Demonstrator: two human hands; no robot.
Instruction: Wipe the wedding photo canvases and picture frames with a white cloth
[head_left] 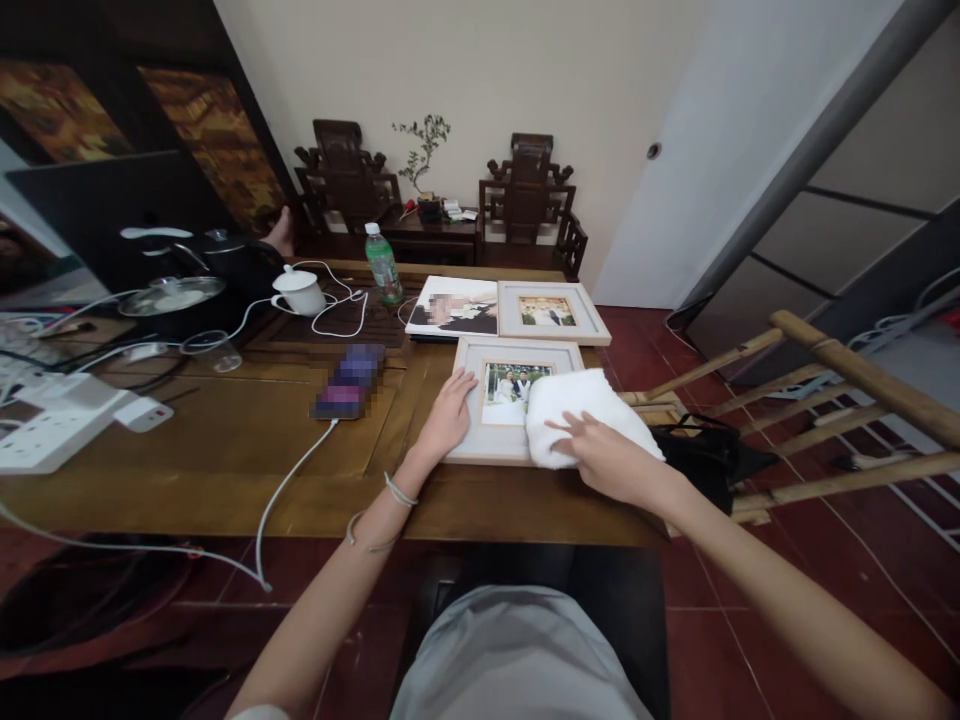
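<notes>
A light wood picture frame [491, 442] with a pale mat and a small photo of two people lies flat on the table in front of me. My left hand [448, 412] rests along its left edge, fingers closed against the frame's side. A folded white cloth [604, 402] covers the right part of the frame and hangs past its right edge. On top of it presses my right hand [611, 457], fingers bent into the fabric. Behind, a second picture frame [587, 325] lies beside a photo album or print [480, 290].
Across the wooden table [337, 500] stand a phone [349, 382] on a white cable, a lidded white cup [300, 292], a green-labelled bottle [383, 265], a clear plastic cup [214, 350] and a power strip [56, 425]. A bamboo rack [862, 365] is at right. Another person's foot [281, 235] shows behind.
</notes>
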